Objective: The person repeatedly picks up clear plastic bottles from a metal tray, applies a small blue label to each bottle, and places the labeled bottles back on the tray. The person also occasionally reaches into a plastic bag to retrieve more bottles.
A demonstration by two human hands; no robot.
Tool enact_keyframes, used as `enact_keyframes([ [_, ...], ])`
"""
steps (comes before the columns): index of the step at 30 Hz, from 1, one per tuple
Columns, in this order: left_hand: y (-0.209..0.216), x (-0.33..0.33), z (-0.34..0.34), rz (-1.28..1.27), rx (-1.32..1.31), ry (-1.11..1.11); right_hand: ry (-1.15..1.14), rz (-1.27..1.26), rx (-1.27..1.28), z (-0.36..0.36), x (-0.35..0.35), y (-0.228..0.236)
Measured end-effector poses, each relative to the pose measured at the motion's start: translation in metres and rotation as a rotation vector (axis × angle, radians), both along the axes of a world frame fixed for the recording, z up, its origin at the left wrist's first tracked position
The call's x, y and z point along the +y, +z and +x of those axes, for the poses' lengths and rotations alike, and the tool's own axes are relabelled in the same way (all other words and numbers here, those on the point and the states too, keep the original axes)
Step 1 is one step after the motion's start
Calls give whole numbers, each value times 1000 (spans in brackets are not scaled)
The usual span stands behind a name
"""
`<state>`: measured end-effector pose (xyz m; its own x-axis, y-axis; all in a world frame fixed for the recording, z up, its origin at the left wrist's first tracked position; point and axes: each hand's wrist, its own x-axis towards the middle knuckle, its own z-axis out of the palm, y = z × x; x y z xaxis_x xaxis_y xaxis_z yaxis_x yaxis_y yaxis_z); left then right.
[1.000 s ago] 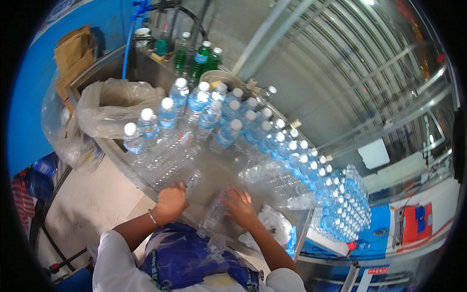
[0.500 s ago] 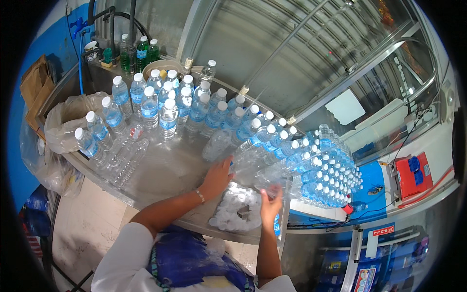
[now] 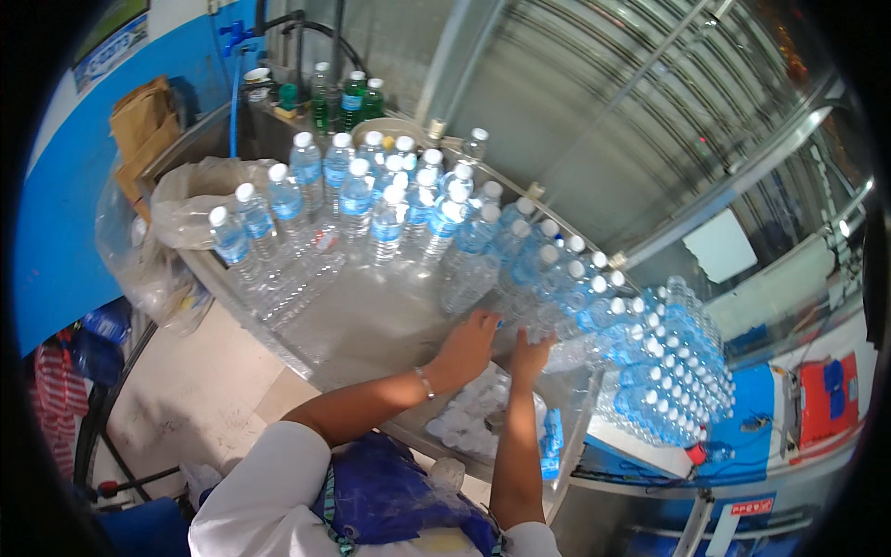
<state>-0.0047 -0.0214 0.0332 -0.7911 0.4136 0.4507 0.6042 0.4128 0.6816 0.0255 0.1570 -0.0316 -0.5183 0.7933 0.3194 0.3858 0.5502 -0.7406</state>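
My left hand (image 3: 467, 353) is over the metal counter with its fingers curled. A small blue bit shows at its fingertips, too small to make out. Close on its right, my right hand (image 3: 531, 358) has its fingers closed at the end of a clear plastic bottle (image 3: 574, 354), partly hidden and blurred. Just beyond the left hand stands a clear bottle without a visible label (image 3: 469, 284). Below the hands lies a heap of white bottle caps (image 3: 464, 420), partly covered by my right forearm. Blue labels (image 3: 552, 444) sit right of the caps.
Capped water bottles with blue labels (image 3: 387, 223) stand across the metal counter (image 3: 357, 320). Clear bottles (image 3: 311, 283) lie at the left, near a plastic bag (image 3: 181, 209). Many more bottles (image 3: 664, 371) crowd the right. Green bottles (image 3: 353, 100) stand at the back.
The view has shifted, so the scene sits differently in it. My right hand has come closer to my left, and its fingers have closed in from a more open, blurred pose.
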Motion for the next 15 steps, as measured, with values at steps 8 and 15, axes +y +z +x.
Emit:
enact_keyframes([
  [8, -3, -235, -65, -751, 41, 622, 829, -67, -90, 46, -120, 13],
  [15, 6, -208, -3, -346, -374, 166, 873, -1438, -342, -8, -224, 7],
])
